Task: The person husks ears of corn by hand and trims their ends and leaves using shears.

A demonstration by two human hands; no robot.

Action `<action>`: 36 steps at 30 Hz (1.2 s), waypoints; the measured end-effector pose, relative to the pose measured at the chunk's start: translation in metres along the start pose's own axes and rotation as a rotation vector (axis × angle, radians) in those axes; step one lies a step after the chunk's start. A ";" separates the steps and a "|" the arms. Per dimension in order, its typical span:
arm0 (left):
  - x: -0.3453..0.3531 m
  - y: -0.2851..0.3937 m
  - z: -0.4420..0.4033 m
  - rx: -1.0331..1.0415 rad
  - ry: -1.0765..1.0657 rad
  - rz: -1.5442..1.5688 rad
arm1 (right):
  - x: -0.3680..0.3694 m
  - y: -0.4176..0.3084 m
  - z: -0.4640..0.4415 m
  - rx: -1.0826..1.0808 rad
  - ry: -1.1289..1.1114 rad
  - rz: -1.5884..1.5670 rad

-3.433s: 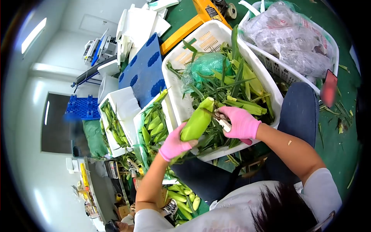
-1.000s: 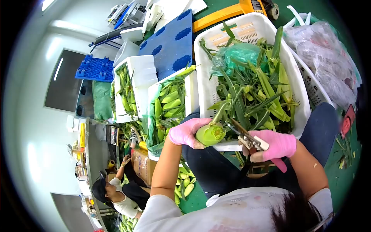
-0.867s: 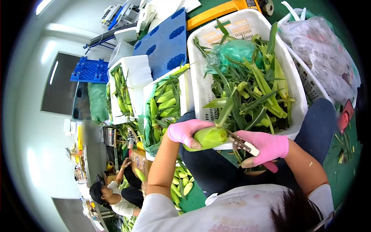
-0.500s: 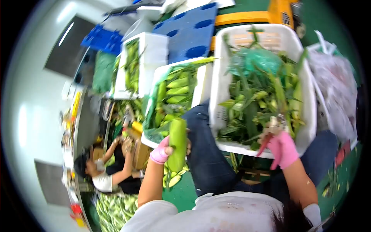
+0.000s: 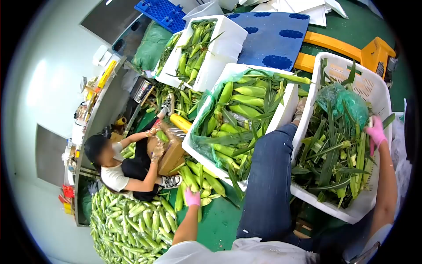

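My left hand (image 5: 192,196), in a pink glove, reaches down to a small heap of green corn ears (image 5: 205,181) on the floor. Its fingers are partly hidden, and I cannot tell whether it grips an ear. My right hand (image 5: 376,132), also in pink, is at the right side of a white plastic basket (image 5: 300,190). The fingers look curled; what they hold is too small to make out. Corn husks and leaves (image 5: 327,160) fill the basket, with a green plastic bag (image 5: 343,104) on top.
Between my leg and a seated co-worker (image 5: 125,169) stands a white foam box (image 5: 281,110) of corn in husks. Another foam box (image 5: 226,42) is behind. Wrapped corn ears (image 5: 132,220) are piled at lower left. A blue pallet (image 5: 274,37) and yellow pallet jack (image 5: 373,55) are beyond.
My left hand has gone down to the floor heap; the corn ear it held upright is no longer distinct. My right hand moved to the basket's right side; its red-handled tool no longer shows. The view turned left.
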State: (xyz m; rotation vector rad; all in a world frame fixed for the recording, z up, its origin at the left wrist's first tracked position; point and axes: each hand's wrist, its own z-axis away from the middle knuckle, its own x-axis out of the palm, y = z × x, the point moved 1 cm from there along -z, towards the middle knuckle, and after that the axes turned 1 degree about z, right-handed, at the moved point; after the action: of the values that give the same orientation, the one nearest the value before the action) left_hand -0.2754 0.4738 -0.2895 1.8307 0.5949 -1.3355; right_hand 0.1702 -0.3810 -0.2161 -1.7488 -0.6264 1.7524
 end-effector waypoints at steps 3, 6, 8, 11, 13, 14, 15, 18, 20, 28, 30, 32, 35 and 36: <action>-0.052 0.180 -0.064 0.416 0.169 0.615 | 0.038 -0.127 0.059 0.295 -0.555 -0.026; -0.064 0.318 -0.113 0.673 0.050 0.751 | 0.110 -0.173 0.158 -0.024 -0.978 0.281; -0.012 0.368 -0.136 0.550 -0.286 0.887 | 0.154 -0.123 0.206 -0.386 -0.914 0.361; 0.056 0.446 -0.135 0.609 -0.638 0.550 | 0.178 -0.062 0.201 -0.119 -0.892 0.142; 0.141 0.469 -0.134 0.359 -0.952 0.597 | 0.224 -0.022 0.198 0.099 -0.948 0.309; 0.176 0.477 -0.127 0.237 -1.013 0.749 | 0.233 -0.022 0.189 0.076 -1.020 0.366; 0.199 0.486 -0.119 0.110 -1.079 0.893 | 0.231 -0.028 0.182 0.147 -1.085 0.324; 0.177 0.496 -0.112 0.219 -1.195 0.818 | 0.217 -0.031 0.182 0.072 -1.110 0.201; 0.177 0.492 -0.122 0.231 -1.303 0.750 | 0.181 -0.066 0.183 -0.012 -1.073 0.098; 0.138 0.519 -0.127 0.673 -0.789 -0.104 | -0.005 -0.224 0.209 0.187 -0.399 -0.495; 0.166 0.502 -0.130 0.736 -0.692 0.351 | -0.007 -0.217 0.240 0.100 0.161 -0.469; 0.203 0.477 -0.180 0.359 -1.176 0.450 | 0.013 -0.195 0.256 0.113 0.355 -0.702; 0.152 0.490 -0.162 0.095 -1.350 0.622 | 0.033 -0.175 0.263 0.292 0.161 -1.270; 0.140 0.493 -0.160 0.046 -1.379 0.664 | 0.031 -0.176 0.263 0.281 0.105 -1.341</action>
State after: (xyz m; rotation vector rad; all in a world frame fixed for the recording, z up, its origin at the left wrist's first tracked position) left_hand 0.2318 0.3028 -0.2422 0.6333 -0.7073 -1.6814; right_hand -0.0785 -0.2139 -0.1094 -0.7843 -1.0760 0.7206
